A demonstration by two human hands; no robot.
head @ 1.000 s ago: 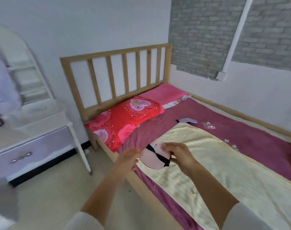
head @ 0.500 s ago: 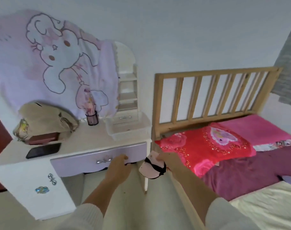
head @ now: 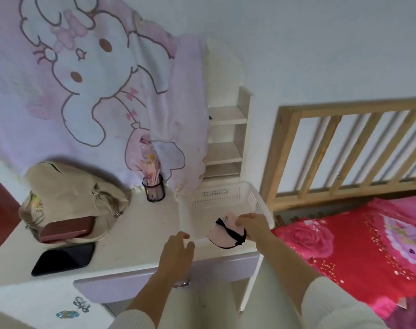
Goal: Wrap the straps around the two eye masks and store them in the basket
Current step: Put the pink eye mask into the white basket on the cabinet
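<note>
My right hand (head: 254,225) pinches a folded pink eye mask (head: 222,236) with its black strap wound around it. I hold the mask over the front rim of the white perforated basket (head: 253,200), which stands on the white dresser top next to the bed's headboard. My left hand (head: 177,251) hovers with loose fingers at the basket's front left corner and holds nothing. The second eye mask is out of sight.
On the white dresser (head: 135,233) lie a black phone (head: 63,258), a beige bag (head: 76,195) with a maroon wallet (head: 67,229), and a mesh pen cup (head: 154,189). A cartoon cloth drapes the mirror. The wooden headboard (head: 344,148) and red pillow (head: 358,252) are to the right.
I have turned from the bed to the dresser. My right hand carried the wrapped mask up from beside the drawer to the basket's front rim, and my left hand rose to the dresser edge.
</note>
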